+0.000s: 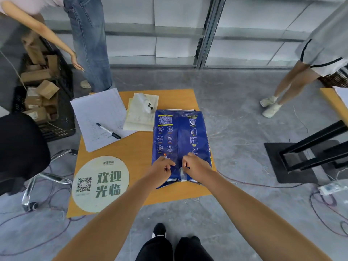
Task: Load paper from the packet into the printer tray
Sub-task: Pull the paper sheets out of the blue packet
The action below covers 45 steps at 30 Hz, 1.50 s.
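Two hands, the left hand (164,166) and the right hand (195,166), pinch the near end flap of the blue paper packet (180,140) with fingers closed on the wrapper. The packet lies on the counter (139,147), right of the round sign (100,183). It looks still shut, no paper is out, and no printer tray shows.

I see a blue paper packet (180,144) lying flat on the orange desk (131,151), at its right edge. My left hand (162,167) and right hand (195,166) both pinch the wrapper seam at the packet's near end, grips closed on it. Left of the packet lie a round sign (100,183), loose sheets (99,119) and a pen (108,130).
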### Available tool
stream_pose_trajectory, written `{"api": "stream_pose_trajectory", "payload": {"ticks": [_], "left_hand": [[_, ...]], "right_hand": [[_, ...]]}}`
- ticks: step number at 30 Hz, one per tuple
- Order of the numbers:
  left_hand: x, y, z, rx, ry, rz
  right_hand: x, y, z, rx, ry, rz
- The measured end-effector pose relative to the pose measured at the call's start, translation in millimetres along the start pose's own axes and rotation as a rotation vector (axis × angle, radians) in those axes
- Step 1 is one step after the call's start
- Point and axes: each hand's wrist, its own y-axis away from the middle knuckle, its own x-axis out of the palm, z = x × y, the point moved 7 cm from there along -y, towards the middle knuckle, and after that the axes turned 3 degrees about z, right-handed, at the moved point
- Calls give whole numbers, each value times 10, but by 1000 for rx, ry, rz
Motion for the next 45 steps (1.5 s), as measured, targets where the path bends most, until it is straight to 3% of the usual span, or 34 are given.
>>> {"api": "stream_pose_trajectory", "payload": {"ticks": [4,10,15,18,22,26,31,37,42,45], "left_hand": [[31,27,72,-23,122,6],[31,-15,-67,-12,116,-16],[64,-9,-142,-149,357,-24],[89,6,-126,-174,431,5],[128,-30,-246,-152,583,78],[197,-162,-623,-22,583,164],[353,-312,-1089,124,374,272],[531,-442,-1205,145,94,390],[499,-385,-1137,225,37,322],[477,-256,-1015,329,-238,349]], "right_hand": [[-7,85,16,2,-14,11],[175,495,-7,46,-77,98],[306,731,-118,138,-259,58],[482,854,-135,148,-249,126],[602,965,-153,147,-246,104],[643,991,-160,140,-207,113],[429,944,-106,133,-249,-31],[220,693,-64,193,-214,-136],[157,613,-304,350,-117,-139],[157,589,-414,364,-140,-132]]}}
